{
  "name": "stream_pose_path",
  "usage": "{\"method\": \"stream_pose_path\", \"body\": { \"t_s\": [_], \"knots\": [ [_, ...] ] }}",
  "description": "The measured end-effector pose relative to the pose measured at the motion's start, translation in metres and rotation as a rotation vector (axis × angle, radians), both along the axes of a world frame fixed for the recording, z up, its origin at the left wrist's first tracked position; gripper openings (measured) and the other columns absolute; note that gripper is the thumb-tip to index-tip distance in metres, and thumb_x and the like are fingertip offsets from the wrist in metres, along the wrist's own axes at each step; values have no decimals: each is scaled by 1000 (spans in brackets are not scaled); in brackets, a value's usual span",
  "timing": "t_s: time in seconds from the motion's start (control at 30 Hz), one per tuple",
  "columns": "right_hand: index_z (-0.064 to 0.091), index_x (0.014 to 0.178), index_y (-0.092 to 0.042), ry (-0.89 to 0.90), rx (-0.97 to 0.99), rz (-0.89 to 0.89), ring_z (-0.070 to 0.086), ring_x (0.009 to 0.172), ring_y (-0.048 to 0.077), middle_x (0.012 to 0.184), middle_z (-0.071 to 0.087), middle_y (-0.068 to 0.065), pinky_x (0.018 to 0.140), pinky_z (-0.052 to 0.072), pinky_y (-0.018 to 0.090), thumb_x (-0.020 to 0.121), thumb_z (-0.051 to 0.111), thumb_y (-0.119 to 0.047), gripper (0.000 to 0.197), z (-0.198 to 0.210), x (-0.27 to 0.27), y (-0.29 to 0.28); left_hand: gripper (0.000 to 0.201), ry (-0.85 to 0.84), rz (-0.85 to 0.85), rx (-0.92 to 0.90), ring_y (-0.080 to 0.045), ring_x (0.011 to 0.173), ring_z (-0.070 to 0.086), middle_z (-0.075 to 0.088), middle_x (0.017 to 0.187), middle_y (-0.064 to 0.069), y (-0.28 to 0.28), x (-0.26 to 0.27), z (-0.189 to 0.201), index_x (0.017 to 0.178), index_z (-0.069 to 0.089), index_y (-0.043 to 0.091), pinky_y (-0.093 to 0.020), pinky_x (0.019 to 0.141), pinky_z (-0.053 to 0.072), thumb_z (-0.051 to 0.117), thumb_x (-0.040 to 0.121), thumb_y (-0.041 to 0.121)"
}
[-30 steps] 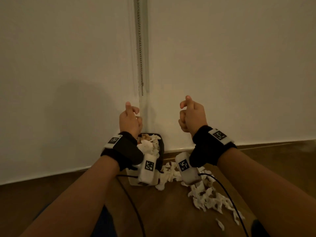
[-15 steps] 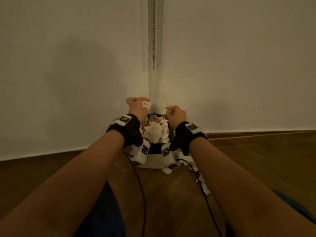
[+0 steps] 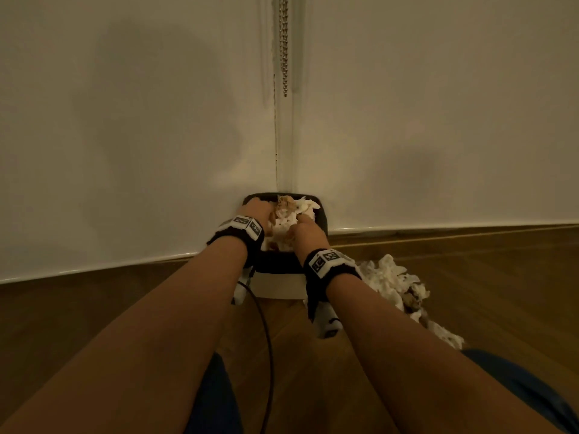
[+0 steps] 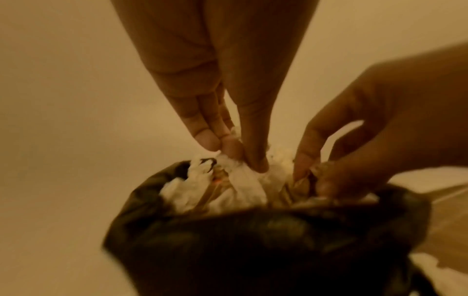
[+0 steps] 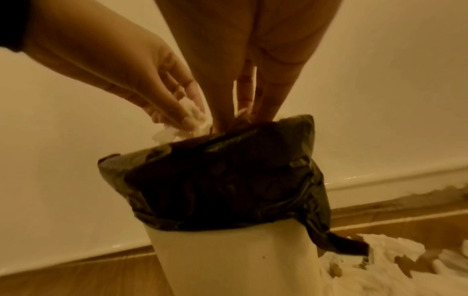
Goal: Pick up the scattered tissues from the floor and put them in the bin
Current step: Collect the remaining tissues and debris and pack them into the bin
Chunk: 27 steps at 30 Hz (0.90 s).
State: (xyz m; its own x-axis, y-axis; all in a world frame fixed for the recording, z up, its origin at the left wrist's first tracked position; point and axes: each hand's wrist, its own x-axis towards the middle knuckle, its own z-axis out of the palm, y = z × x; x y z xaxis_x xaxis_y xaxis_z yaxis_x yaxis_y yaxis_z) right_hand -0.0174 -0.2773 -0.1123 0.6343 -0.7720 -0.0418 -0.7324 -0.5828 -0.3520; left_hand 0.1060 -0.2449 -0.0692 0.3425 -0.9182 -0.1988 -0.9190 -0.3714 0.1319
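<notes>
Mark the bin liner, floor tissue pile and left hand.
bin liner (image 5: 228, 176), right wrist view, black folded-over front.
floor tissue pile (image 3: 391, 277), head view, top of heap.
left hand (image 4: 222, 84), left wrist view, palm.

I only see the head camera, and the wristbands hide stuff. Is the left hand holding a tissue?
Observer: Yes. In the left wrist view, the left hand pinches a white tissue between thumb and fingertips.
Operator: What about the right hand?
Observer: In the right wrist view, the right hand points its fingers straight down behind the black bin liner. I cannot tell whether they hold anything.
Operator: How near is the floor pile?
Observer: In the right wrist view, the floor tissues reach right up to the base of the white bin.
</notes>
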Motion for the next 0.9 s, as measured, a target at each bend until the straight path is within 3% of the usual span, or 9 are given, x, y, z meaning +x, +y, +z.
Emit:
{"method": "stream_pose_path", "body": {
  "t_s": [0.13, 0.3, 0.4, 0.47, 0.57, 0.63, 0.7, 0.8, 0.9],
  "knots": [
    [49, 131, -6, 98, 51, 47, 47, 121, 31, 138, 41, 13, 100, 40, 39, 97, 40, -18, 38, -6, 9, 4, 40, -12, 45, 88, -28, 127, 43, 43, 140, -15, -7, -3, -23, 133, 44, 4, -29, 102, 35, 35, 100, 25],
    [44, 136, -12, 227, -17, 121, 44, 127, 31, 139, 47, 13, 103, 35, 43, 97, 31, -27, 44, -17, 10, 6, 56, -66, -7, 224, -32, 140, 20, 13, 155, -10, -5, -4, -64, 148, 17, 10, -45, 114, 24, 34, 99, 31],
    [40, 137, -12, 360, 12, 188, 46, 124, 33, 137, 49, 13, 100, 34, 48, 96, 32, -26, 44, -26, 9, 5, 38, -104, -7, 271, -35, 123, 46, 45, 139, -16, -11, -6, -68, 132, 48, 8, -50, 102, 39, 35, 99, 23],
    [37, 139, -12, 363, 36, 180, 46, 124, 33, 137, 48, 13, 100, 34, 48, 97, 31, -27, 46, -23, 8, 3, 34, -87, -14, 294, -35, 113, 54, 55, 127, -16, -13, -8, -62, 121, 57, 7, -47, 98, 44, 37, 98, 21],
    [45, 134, -14, 342, 68, 160, 48, 123, 30, 134, 52, 12, 104, 31, 45, 98, 28, -29, 43, -12, 4, 2, 43, -115, 21, 221, -32, 130, 39, 40, 144, -13, -12, -9, -57, 137, 43, 11, -47, 105, 32, 36, 98, 30],
    [40, 140, -15, 335, 90, 159, 35, 135, 26, 144, 43, 10, 113, 17, 44, 99, 24, -31, 46, -4, -2, 4, 50, -127, 52, 164, -31, 137, 28, 27, 152, -6, -8, -12, -54, 145, 29, 20, -51, 109, 21, 30, 98, 37],
    [35, 143, -18, 319, 134, 155, 25, 141, 24, 150, 35, 7, 116, 5, 44, 100, 20, -35, 49, 7, -11, 9, 51, -84, 60, 137, -30, 137, 28, 25, 153, -3, -4, -15, -51, 146, 25, 23, -52, 109, 23, 28, 97, 38],
    [49, 133, -14, 249, 178, 176, 43, 127, 28, 139, 48, 12, 111, 23, 41, 102, 22, -31, 45, 31, -27, 22, 54, -8, 69, 83, -30, 135, 32, 27, 151, -6, 7, -21, -42, 144, 29, 21, -48, 104, 30, 34, 94, 42],
    [58, 122, -5, 153, 141, 183, 54, 112, 30, 126, 56, 17, 96, 41, 33, 102, 28, -23, 40, 57, -44, 34, 65, 18, 97, 27, -28, 140, 22, 21, 154, -5, 19, -35, -23, 147, 20, 22, -49, 109, 23, 40, 91, 48]
  ]
}}
